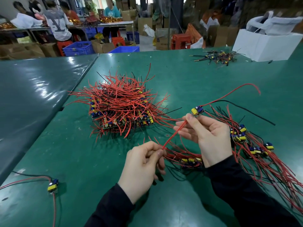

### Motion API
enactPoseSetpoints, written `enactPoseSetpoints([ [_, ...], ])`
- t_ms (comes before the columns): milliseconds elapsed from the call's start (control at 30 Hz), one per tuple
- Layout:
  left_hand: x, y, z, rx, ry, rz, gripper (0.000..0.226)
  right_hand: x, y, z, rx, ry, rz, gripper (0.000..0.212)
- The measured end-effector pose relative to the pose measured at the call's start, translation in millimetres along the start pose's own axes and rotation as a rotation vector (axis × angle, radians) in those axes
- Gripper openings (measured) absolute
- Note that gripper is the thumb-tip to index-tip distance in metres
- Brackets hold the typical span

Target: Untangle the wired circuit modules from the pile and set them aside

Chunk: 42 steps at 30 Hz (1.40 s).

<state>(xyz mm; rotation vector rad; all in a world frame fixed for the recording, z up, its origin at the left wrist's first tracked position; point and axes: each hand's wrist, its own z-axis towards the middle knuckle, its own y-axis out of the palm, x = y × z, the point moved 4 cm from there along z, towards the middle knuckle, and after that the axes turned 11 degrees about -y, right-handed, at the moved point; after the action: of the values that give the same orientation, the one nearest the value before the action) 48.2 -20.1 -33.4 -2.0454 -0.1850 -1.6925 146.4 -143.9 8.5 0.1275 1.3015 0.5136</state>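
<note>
Centrally, the right hand point(208, 138) grips a circuit module point(197, 110); the left hand point(144, 167) pinches its red wire point(174, 134). At 11 o'clock, the tangled pile point(121, 105) sits on the table point(78, 154).

Bright overhead light glares on the dark table point(32, 89) (edges bowed, background soft).
</note>
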Motion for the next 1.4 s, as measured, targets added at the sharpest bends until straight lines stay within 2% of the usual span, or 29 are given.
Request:
enactPoseSetpoints([
  [100,-2.9,-6.4,4.5,0.123,-0.019,-0.009,0.025,-1.4,7.4,-9.9,-0.077,-0.036,-0.024,0.015],
  [200,-4.7,-12.8,7.9,0.149,-0.044,-0.1,0.024,-2.4,19.4,-27.9,-0.167,-0.118,-0.028,0.015],
  [300,-3.5,-14.0,7.9,0.125,-0.032,-0.143,0.022,-7.9,16.1,-24.0,-0.083,-0.154,0.002,0.013],
  [433,-3.3,-10.3,7.4,0.161,0.005,-0.021,0.029,-8.0,8.0,-12.9,0.012,-0.098,0.035,0.014],
  [600,-2.7,-15.1,7.1,0.225,0.038,0.064,0.04,-7.8,19.7,-33.3,-0.112,-0.226,-0.028,0.015],
  [700,-3.9,-19.6,8.3,0.228,0.034,0.042,0.043,-9.4,16.5,-26.3,-0.081,-0.202,-0.023,0.014],
  [867,-1.6,-13.9,5.1,0.241,0.059,0.138,0.048,-7.8,16.9,-28.5,-0.055,-0.183,-0.025,0.014],
  [967,6.6,-20.2,0.9,0.358,0.16,0.273,0.053,-10.3,19.2,-31.3,-0.094,-0.207,-0.026,0.017],
  [1133,20.4,-36.9,-8.1,0.521,0.257,0.363,0.05,-1.5,7.5,-10.1,-0.022,0.025,-0.041,0.016],
  [1267,34.7,-41.7,-18.5,0.688,0.396,0.527,0.034,9.6,4.8,-6.8,-0.063,0.157,-0.118,0.019],
  [1333,36.8,-40.2,-20.0,0.738,0.37,0.576,0.036,10.7,3.5,-5.9,-0.052,0.159,-0.122,0.017],
  [1400,34.2,-40.7,-18.9,0.76,0.272,0.536,0.039,8.8,0.0,-3.0,0.006,0.124,-0.085,0.017],
])
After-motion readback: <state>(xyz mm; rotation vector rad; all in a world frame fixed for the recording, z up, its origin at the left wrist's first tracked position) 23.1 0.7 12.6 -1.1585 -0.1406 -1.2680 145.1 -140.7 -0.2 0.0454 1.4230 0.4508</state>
